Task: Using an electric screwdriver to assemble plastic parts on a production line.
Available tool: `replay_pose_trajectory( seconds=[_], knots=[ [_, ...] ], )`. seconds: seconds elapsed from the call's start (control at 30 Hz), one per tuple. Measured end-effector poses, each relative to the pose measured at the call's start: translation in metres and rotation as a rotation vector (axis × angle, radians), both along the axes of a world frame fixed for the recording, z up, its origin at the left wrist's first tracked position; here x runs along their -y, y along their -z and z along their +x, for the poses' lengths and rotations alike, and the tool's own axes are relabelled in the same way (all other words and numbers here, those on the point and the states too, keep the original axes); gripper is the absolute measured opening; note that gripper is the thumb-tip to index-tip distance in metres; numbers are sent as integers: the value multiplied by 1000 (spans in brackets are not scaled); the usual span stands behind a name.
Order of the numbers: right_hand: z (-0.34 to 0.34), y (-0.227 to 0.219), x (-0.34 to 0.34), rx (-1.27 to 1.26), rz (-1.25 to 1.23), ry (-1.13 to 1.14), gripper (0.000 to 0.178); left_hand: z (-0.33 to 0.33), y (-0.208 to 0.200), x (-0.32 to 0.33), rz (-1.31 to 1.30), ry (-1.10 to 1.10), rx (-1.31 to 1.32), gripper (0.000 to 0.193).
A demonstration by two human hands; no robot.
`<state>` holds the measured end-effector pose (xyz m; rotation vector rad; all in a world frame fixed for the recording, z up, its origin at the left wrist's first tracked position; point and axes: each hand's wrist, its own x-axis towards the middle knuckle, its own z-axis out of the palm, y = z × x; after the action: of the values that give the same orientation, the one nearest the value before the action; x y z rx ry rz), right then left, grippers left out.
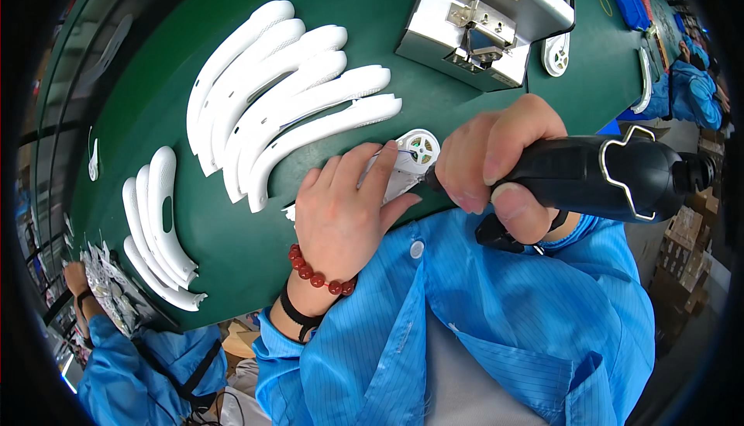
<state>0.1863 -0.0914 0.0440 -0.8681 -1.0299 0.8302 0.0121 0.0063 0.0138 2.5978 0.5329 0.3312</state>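
My left hand (341,197) lies over a white plastic housing (407,164) on the table, its forefinger and thumb holding the part from either side. A round spoked speaker-like disc (419,147) sits at the housing's far end; my palm hides much of the rest. My right hand (504,162) is wrapped round a black electric screwdriver (570,172) with a wire hanger loop (620,174). The tool lies nearly level, its tip pointing left to the housing's near edge. My fingers hide exactly where the tip meets it.
Curved white shells (287,100) lie in a row on the green table (349,0), with a smaller group (159,220) farther left. A metal box-shaped machine (480,31) stands behind my right hand. Another white part with a disc (556,54) lies beside it. Co-workers' blue sleeves (116,372) show.
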Motion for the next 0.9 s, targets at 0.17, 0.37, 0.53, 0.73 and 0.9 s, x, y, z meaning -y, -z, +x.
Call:
replay_pose_trajectory(
  seconds=[0.17,0.37,0.53,0.73,0.9],
  knots=[
    [1,-10,-1,-75,54,33,26,6,-19,1,-6,-16,94,47],
    [0,-24,-3,-81,181,-12,26,10,-5,9,-35,-16,263,29],
    [-1,-23,-2,-116,143,-1,27,12,-5,12,-60,-6,313,25],
    [-2,-24,0,-137,161,6,27,15,-4,13,-57,11,344,22],
    [-2,-12,0,-138,154,-12,27,13,-3,12,-66,32,256,37]
  ],
)
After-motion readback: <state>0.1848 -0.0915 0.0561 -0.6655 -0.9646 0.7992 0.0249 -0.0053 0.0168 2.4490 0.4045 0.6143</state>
